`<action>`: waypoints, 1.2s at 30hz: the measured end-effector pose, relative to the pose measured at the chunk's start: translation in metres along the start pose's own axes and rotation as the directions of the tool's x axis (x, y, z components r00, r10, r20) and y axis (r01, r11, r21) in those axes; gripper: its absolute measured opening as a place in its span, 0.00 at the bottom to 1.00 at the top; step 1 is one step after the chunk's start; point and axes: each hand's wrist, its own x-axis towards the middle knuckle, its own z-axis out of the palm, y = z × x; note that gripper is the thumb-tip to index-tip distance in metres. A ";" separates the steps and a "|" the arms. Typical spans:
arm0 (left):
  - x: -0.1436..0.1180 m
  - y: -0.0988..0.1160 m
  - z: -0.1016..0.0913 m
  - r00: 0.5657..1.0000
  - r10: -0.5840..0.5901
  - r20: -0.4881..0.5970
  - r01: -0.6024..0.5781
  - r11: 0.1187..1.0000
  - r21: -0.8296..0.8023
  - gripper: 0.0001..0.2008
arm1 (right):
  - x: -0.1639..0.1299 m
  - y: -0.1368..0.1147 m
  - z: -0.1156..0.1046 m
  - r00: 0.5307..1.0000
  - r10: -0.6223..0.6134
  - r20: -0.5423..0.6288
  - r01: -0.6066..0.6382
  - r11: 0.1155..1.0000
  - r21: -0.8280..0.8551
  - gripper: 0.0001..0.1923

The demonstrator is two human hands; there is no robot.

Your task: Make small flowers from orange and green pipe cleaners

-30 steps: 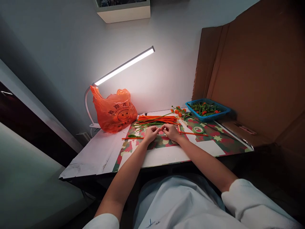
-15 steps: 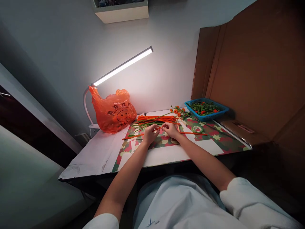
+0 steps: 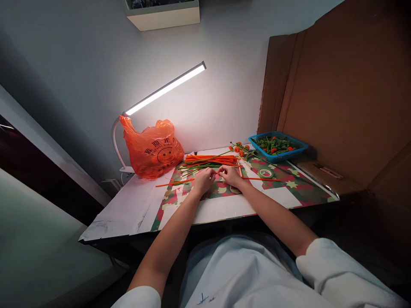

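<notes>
Home craft desk: lamp, cardboard screen, stems basket.

Both hands meet over the patterned mat on the table: the left hand and right hand pinch a thin orange stem that runs out to the left. Just behind them lies a pile of orange and green stems. An orange plastic bag stands under the lamp; a tape roll and a blue basket sit to the right.

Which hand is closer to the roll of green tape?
Right. The right hand lies just left of the green tape roll; the left hand is farther left, beyond it.
</notes>
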 end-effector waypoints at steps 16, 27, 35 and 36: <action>-0.002 -0.009 -0.010 0.992 0.034 0.118 -0.005 0.972 -0.236 0.06 | 0.000 0.007 -0.001 0.994 -0.036 0.098 0.030 0.998 0.063 0.08; 0.001 -0.010 -0.017 0.974 0.200 0.106 -0.194 0.979 -0.065 0.05 | 0.002 0.006 -0.003 0.993 -0.022 0.117 0.012 0.996 0.083 0.10; 0.001 -0.008 -0.010 0.996 -0.072 0.058 0.091 0.854 -0.512 0.15 | 0.001 0.002 0.001 0.994 -0.107 0.010 0.106 0.992 0.063 0.08; 0.003 -0.008 -0.009 0.988 -0.127 0.085 0.153 0.796 -0.585 0.16 | 0.000 0.000 0.001 0.990 -0.138 -0.030 0.140 0.989 0.046 0.07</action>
